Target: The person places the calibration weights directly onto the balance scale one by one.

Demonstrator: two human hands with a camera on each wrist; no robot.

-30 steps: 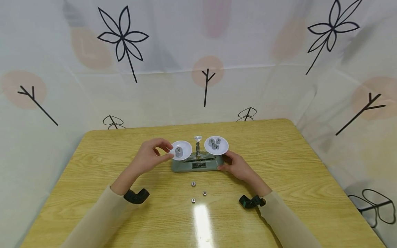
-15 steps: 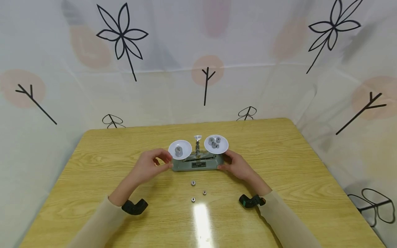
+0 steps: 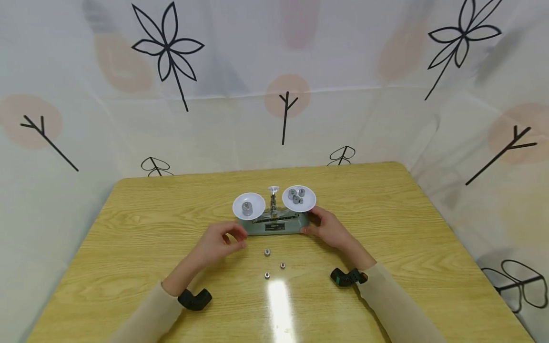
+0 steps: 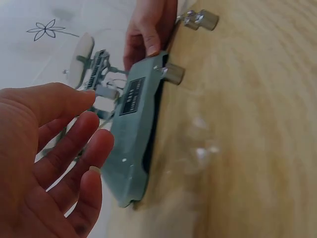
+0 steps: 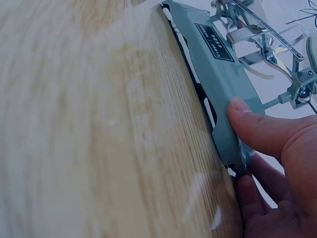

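Observation:
A balance scale (image 3: 257,230) with a grey-green base stands in the middle of the table in the head view. My right hand (image 3: 328,230) grips the right end of that base, thumb on the front and fingers behind, as the right wrist view confirms. One large metal weight (image 3: 247,208) rests on the left white pan (image 3: 258,202). Several smaller weights (image 3: 292,194) sit together on the right pan (image 3: 310,200). My left hand (image 3: 219,242) hovers just in front of the base's left end, fingers loosely bent, nothing between them.
Three small loose weights stand on the table before the scale: one weight (image 3: 267,252) nearer the base, another (image 3: 283,265) to the right, a third (image 3: 267,275) closest to me. A patterned cloth (image 3: 223,133) hangs behind the wooden table (image 3: 171,209).
My left hand has moved from beside the left pan down toward me and slightly right, to below the base's left end. My right hand has kept its hold on the base.

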